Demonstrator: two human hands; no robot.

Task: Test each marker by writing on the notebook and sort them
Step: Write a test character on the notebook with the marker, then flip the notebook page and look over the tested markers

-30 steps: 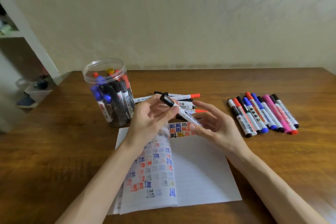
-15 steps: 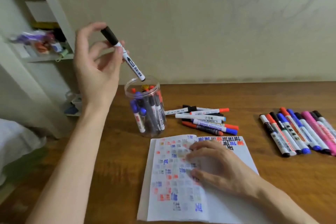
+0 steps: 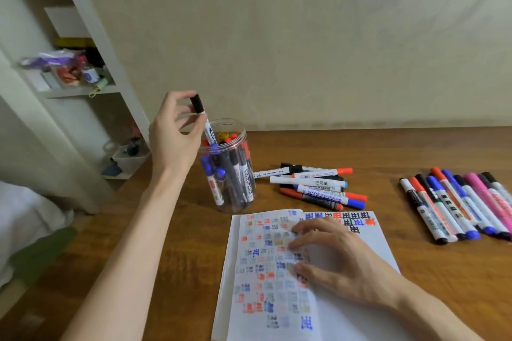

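Pinching a marker (image 3: 209, 134), left hand (image 3: 174, 135) hangs over crowded jar (image 3: 234, 183); right hand (image 3: 340, 260) spread on notebook (image 3: 263, 279).

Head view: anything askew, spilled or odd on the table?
Only the marker pile behind the notebook: markers lie crossed at mixed angles, unlike the neat parallel row on the right. Nothing looks spilled or damaged.

The marker (image 3: 207, 133) in the air is white with a black cap. The jar (image 3: 231, 209) is see-through, and the caps inside it are blue, black, red and one yellow. The notebook (image 3: 249, 271) page is white with little rows of red, blue and grey marks. The row of markers (image 3: 454, 202) on the right has black, red, blue and pink ones. The table (image 3: 332, 147) is brown wood.
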